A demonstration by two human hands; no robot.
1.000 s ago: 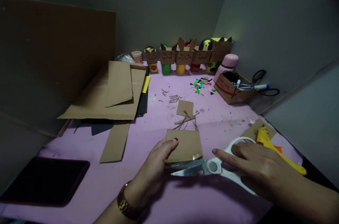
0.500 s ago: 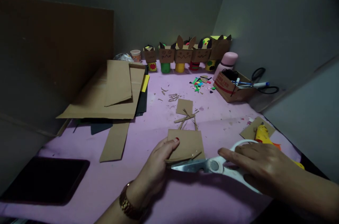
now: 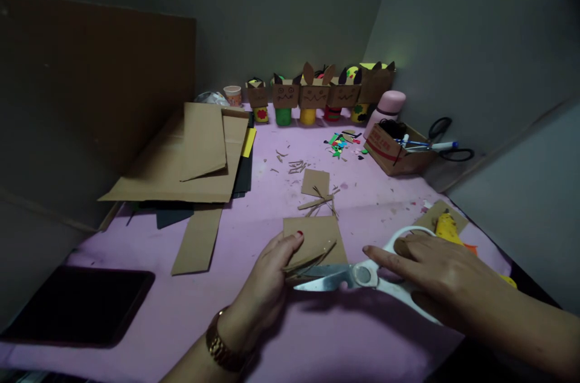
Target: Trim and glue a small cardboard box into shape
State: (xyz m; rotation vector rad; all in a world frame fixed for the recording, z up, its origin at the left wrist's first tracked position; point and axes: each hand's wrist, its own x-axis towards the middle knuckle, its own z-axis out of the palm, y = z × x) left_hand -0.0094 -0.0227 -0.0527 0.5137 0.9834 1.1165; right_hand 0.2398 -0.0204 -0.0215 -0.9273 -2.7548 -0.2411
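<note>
The left hand point(image 3: 267, 269) grips the cardboard square point(image 3: 313, 232) by its left edge, thumb on top. Along the square's near edge, scissors point(image 3: 362, 275) point left, lying crosswise, handles held right of the square in the right hand point(image 3: 437, 277).

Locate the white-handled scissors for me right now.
In the head view, the white-handled scissors are low and just right of centre, in the right hand, their open blades at the near edge of the cardboard piece in the left hand.
</note>
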